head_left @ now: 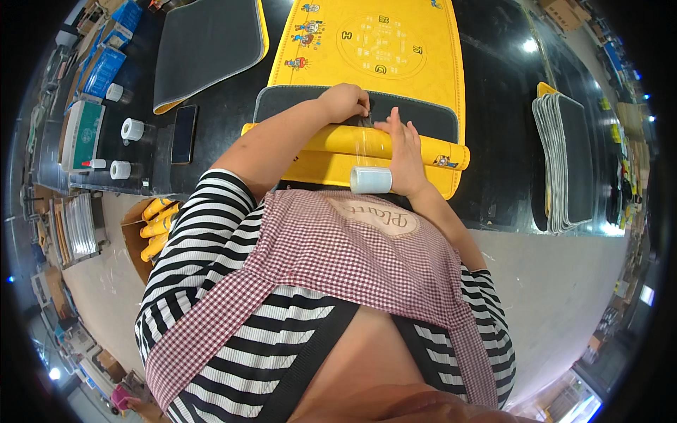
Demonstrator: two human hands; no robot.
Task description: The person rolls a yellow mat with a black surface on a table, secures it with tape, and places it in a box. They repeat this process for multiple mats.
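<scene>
At the bench's (493, 141) near side, I saw the yellow roll (330, 142) just nearer than the left hand (343, 103), which pinched clear tape (362, 144); the right hand (407, 151), loosely spread, reached across the roll.

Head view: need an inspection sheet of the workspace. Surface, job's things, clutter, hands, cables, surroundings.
Surface: black table, glossy, with light reflections.
Job's things: rolled yellow mat, a flat yellow mat beyond it; clear strip running up from a tape roll across the rolled yellow mat.
Clutter: phone, three more rolls, red-tipped bottle and green box at left; stacked mats at right.
Left hand: fingers closed, apparently pinching the clear strip.
Right hand: open, beside the tape roll; contact unclear.
Cables: nothing seen.
Surroundings: carton with yellow rolls, pale floor; rim too small to tell.
</scene>
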